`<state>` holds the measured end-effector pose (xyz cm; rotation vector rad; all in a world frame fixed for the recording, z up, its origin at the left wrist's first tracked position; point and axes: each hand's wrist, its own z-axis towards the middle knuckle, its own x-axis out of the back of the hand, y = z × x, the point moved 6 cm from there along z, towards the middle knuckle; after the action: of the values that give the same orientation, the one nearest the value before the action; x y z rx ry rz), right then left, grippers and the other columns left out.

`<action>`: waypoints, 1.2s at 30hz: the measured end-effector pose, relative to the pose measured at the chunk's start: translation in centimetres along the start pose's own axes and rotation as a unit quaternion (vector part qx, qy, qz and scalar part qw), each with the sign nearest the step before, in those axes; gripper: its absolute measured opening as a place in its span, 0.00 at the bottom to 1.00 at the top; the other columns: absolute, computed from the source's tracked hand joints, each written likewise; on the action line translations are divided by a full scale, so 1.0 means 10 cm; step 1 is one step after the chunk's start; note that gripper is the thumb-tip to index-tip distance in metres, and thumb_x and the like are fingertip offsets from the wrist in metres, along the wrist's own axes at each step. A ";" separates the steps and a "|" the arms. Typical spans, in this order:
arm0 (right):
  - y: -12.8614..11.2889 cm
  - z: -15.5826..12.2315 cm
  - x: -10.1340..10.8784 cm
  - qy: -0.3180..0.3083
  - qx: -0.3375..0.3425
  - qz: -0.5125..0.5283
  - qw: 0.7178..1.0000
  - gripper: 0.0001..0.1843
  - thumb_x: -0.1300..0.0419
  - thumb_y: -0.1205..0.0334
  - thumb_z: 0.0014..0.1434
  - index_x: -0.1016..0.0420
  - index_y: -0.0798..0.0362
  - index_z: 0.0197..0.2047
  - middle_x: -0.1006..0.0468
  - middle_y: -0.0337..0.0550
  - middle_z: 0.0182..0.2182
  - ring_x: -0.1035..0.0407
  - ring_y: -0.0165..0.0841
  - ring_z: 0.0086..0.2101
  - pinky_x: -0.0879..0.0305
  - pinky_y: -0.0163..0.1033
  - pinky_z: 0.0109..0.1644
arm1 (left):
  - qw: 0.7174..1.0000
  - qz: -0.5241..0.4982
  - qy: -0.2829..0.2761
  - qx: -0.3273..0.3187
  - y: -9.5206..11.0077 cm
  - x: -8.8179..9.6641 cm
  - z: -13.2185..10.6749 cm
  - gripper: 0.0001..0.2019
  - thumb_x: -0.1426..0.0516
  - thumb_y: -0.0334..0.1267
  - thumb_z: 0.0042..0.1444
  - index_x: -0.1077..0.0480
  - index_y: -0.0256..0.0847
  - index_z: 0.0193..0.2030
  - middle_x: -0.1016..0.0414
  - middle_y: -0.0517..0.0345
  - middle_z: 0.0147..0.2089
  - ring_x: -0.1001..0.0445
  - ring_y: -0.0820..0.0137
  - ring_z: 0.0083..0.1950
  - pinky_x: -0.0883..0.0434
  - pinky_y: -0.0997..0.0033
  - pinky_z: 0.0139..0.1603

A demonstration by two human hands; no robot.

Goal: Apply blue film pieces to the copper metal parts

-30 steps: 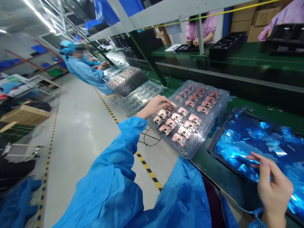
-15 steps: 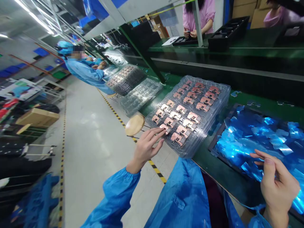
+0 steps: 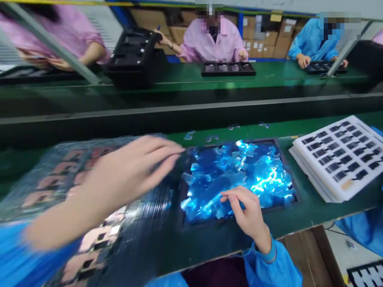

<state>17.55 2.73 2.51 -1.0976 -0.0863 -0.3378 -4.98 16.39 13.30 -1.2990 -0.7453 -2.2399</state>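
Note:
My left hand is motion-blurred and reaches across a clear plastic tray holding copper-coloured metal parts. Its fingertips stop near the edge of a black tray filled with shiny blue film pieces. Nothing shows in the left hand, and its fingers stand slightly apart. My right hand rests at the near side of the black tray, its fingertips on the film. Whether those fingers pinch a piece is hidden. The plastic tray is badly blurred.
A stack of white foam trays with black pieces lies on the green bench to the right. Loose film scraps lie behind the black tray. Beyond a dark rail, co-workers sit at a second bench. A cardboard box stands below.
My view has swung far to the right, moving the plastic tray to the lower left. My left hand has moved right, from above the copper parts towards the film tray. My right hand remains at the film.

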 end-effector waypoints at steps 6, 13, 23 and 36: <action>-0.03 -0.12 0.26 0.063 -0.021 -0.047 0.997 0.15 0.45 0.67 0.78 0.16 0.48 0.52 0.11 0.41 0.38 0.18 0.36 0.39 0.25 0.41 0.46 | 0.968 0.043 -0.247 -0.005 0.11 -2.00 2.01 0.18 0.46 0.34 0.72 0.23 0.37 0.63 0.21 0.42 0.65 0.28 0.52 0.71 0.29 0.51 0.72; -0.08 -0.33 0.42 0.115 -0.032 -0.105 0.987 0.16 0.47 0.64 0.78 0.16 0.48 0.51 0.12 0.43 0.36 0.17 0.38 0.36 0.22 0.42 0.43 | 0.973 -0.028 -0.227 -0.043 0.88 -3.04 2.74 0.19 0.42 0.31 0.73 0.28 0.35 0.69 0.33 0.38 0.76 0.35 0.52 0.77 0.31 0.47 0.75; 0.03 -0.26 0.58 0.134 -0.075 -0.073 0.985 0.17 0.46 0.62 0.79 0.14 0.47 0.48 0.12 0.42 0.38 0.17 0.37 0.40 0.22 0.41 0.46 | 0.955 -0.171 -0.215 0.113 0.57 -2.41 2.56 0.08 0.36 0.33 0.68 0.21 0.32 0.51 0.17 0.41 0.51 0.17 0.56 0.53 0.21 0.52 0.59; -0.02 0.14 0.31 0.108 -0.164 0.112 0.974 0.10 0.28 0.53 0.66 0.18 0.50 0.44 0.15 0.43 0.39 0.19 0.35 0.34 0.19 0.38 0.37 | 0.867 -0.428 -0.080 0.241 1.06 -0.57 0.01 0.04 0.32 0.37 0.58 0.16 0.45 0.40 0.14 0.55 0.36 0.15 0.60 0.38 0.21 0.67 0.41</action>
<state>20.56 3.17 4.07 -1.3764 0.2954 -0.2710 4.14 9.04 10.75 -0.9942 -2.1221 -2.2783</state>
